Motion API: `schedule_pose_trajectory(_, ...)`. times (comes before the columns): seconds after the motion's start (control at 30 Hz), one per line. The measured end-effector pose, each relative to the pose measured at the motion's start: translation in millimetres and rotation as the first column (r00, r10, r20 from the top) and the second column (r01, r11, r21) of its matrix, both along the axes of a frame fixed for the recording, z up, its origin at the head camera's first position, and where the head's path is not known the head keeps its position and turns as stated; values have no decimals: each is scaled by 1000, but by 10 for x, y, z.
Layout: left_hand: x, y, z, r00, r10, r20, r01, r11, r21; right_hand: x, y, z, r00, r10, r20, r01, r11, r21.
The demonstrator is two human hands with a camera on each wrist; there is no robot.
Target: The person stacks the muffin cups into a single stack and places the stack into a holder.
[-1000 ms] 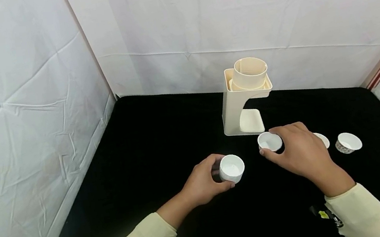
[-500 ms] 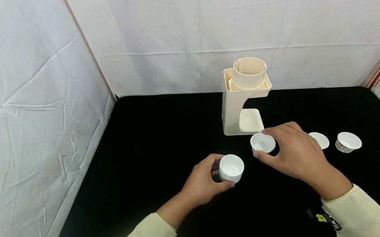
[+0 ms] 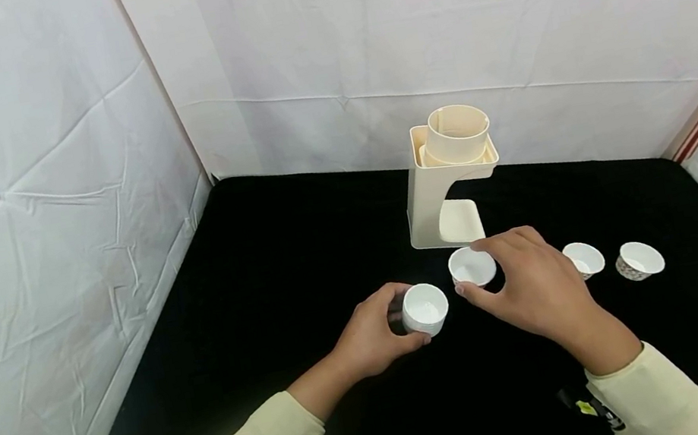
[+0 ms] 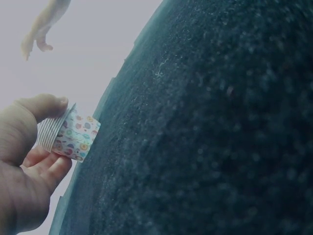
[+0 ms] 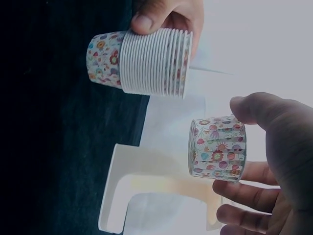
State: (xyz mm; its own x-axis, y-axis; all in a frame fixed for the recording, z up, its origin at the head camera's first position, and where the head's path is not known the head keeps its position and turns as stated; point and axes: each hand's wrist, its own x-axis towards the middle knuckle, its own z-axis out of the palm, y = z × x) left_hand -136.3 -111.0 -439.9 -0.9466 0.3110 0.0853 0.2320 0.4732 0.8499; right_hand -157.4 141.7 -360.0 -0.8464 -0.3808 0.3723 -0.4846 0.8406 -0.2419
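Near the middle of the table, my left hand (image 3: 367, 335) grips a nested stack of small paper cups (image 3: 425, 311) between thumb and fingers. In the right wrist view the stacked cups (image 5: 154, 61) show white rolled rims and a floral print. My right hand (image 3: 539, 286) pinches a single paper cup (image 3: 472, 268) at its side, mouth up, a short way right of the stack. Coloured flowers cover this cup (image 5: 217, 149) in the right wrist view. Just behind it stands a cream cup dispenser (image 3: 423, 205) with a round tube on top and a square base plate.
Two more printed paper cups, a nearer one (image 3: 585, 259) and a farther one (image 3: 640, 260), stand to the right of my right hand. Black cloth (image 3: 300, 256) covers the table. White sheeting (image 3: 292, 42) hangs behind and at both sides.
My right hand has moved left with its paper cup, closer to the stack. The cup behind that hand has come more into sight. My left hand and the stack have stayed put.
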Motion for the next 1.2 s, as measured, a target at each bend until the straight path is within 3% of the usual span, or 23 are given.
schedule_pose_trajectory(0.63,-5,-2,-16,1000,-14,2,14,1000,17,103,-170,48,997,71,-29,-71,997,-8)
schedule_pose_trajectory(1.2,-7,-11,-34,1000,-26,-14,26,999,27,143,-327,-9,990,137,26,-136,990,-33)
